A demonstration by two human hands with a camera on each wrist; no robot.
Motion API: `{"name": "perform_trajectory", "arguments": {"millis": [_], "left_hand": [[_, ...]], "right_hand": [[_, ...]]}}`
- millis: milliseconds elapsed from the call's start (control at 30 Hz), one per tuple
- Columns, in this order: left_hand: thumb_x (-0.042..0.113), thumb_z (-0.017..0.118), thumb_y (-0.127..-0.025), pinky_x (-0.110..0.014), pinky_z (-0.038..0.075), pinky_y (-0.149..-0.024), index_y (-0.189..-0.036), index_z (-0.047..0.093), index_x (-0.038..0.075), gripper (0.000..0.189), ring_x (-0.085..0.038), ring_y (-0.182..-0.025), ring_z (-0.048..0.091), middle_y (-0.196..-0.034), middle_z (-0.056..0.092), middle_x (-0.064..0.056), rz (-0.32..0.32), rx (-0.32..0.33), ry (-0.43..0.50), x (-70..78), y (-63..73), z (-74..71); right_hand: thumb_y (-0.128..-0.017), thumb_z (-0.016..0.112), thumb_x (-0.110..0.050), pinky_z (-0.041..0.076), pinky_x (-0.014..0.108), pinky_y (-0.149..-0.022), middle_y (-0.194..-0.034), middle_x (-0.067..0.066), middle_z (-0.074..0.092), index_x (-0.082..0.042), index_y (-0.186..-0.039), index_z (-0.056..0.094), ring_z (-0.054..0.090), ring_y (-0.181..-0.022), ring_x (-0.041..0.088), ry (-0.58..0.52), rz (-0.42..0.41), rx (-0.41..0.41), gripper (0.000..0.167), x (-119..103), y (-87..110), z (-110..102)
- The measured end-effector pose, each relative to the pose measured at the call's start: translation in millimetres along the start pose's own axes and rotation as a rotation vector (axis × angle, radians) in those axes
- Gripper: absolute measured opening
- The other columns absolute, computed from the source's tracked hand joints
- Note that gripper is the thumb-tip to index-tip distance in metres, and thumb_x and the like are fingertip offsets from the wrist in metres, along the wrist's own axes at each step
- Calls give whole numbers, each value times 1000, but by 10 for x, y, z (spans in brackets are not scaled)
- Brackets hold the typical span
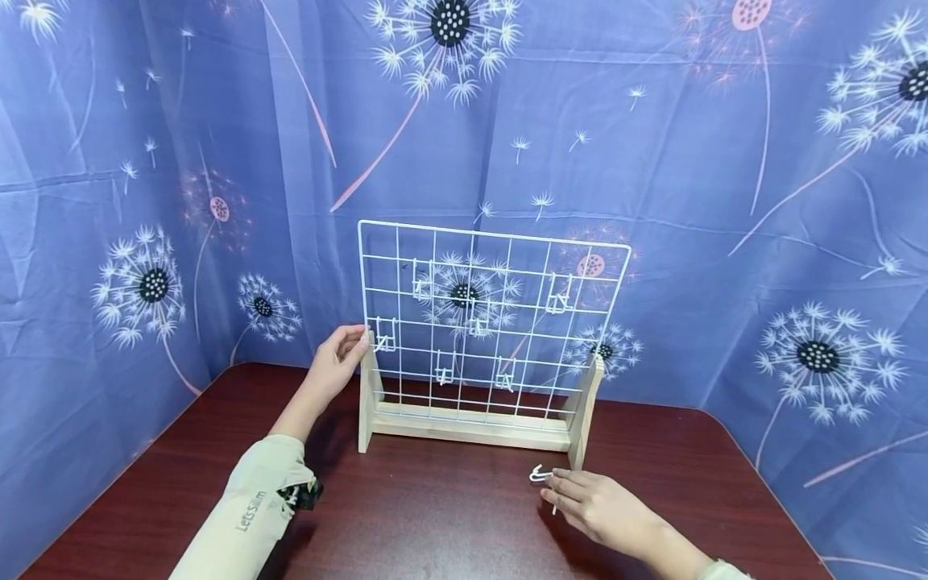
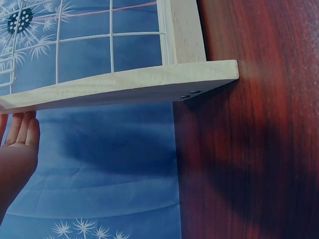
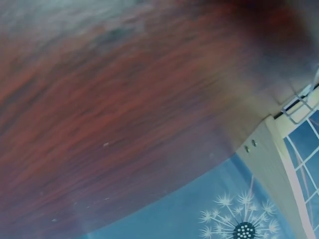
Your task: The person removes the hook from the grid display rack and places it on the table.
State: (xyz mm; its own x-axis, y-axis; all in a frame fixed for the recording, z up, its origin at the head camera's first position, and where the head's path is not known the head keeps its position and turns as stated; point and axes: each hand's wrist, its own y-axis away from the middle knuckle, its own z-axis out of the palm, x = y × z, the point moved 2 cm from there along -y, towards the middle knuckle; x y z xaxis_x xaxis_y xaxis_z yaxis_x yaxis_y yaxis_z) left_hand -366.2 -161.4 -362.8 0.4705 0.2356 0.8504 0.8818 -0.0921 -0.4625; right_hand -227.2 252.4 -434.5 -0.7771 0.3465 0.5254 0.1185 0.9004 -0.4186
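Note:
A white wire grid panel (image 1: 493, 251) stands upright in a wooden base (image 1: 471, 432) on the table. Several white wire hooks hang on it, among them one hook (image 1: 559, 303) at the upper right and another (image 1: 386, 341) at the left. My left hand (image 1: 337, 361) touches the outer side of the left wooden upright (image 2: 149, 79) near its top, fingers fairly straight in the left wrist view. In front of the right upright (image 1: 586, 407), my right hand (image 1: 598, 507) pinches a white wire hook (image 1: 540, 474). Fingers partly hide this hook; its wire end (image 3: 299, 109) shows in the right wrist view.
The dark red wooden table (image 1: 435, 507) extends around the rack. Behind and at both sides hangs a blue curtain (image 1: 616, 185) with a dandelion print, close to the table's back edge. A black device (image 1: 308, 493) sits at the left wrist.

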Motion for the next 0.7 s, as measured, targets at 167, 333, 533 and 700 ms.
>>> {"name": "perform_trajectory", "arguments": {"millis": [167,333,533,700], "left_hand": [[12,53,-100,-9,42,-87,-129,48,-9,37,-31,-114,53,-125,56,-29,1,7,3,15,10,5],[14,53,-100,-9,42,-86,-130,48,-8,38,-28,-113,53,-125,57,-29,-4,4,-2,13,12,17],[15,52,-100,-9,42,-87,-131,48,-8,39,-29,-114,52,-126,56,-28,-20,-7,1,6,18,30],[14,53,-100,-10,41,-87,-132,47,-8,39,-13,-109,54,-127,55,-28,-29,-1,19,16,3,12]], "right_hand": [[-105,36,-20,53,32,-85,-108,9,70,-3,-108,71,65,-100,22,-61,69,65,39,22,-102,-40],[-105,37,-24,52,33,-86,-110,8,70,-3,-112,70,65,-101,21,-86,164,136,39,75,-241,-120],[-102,46,-21,54,36,-82,-107,11,70,-1,-114,70,66,-96,24,-79,231,265,33,211,-416,-261],[-101,49,-21,54,38,-81,-107,12,70,0,-113,70,67,-93,27,-52,296,357,32,373,-563,-398]]}}
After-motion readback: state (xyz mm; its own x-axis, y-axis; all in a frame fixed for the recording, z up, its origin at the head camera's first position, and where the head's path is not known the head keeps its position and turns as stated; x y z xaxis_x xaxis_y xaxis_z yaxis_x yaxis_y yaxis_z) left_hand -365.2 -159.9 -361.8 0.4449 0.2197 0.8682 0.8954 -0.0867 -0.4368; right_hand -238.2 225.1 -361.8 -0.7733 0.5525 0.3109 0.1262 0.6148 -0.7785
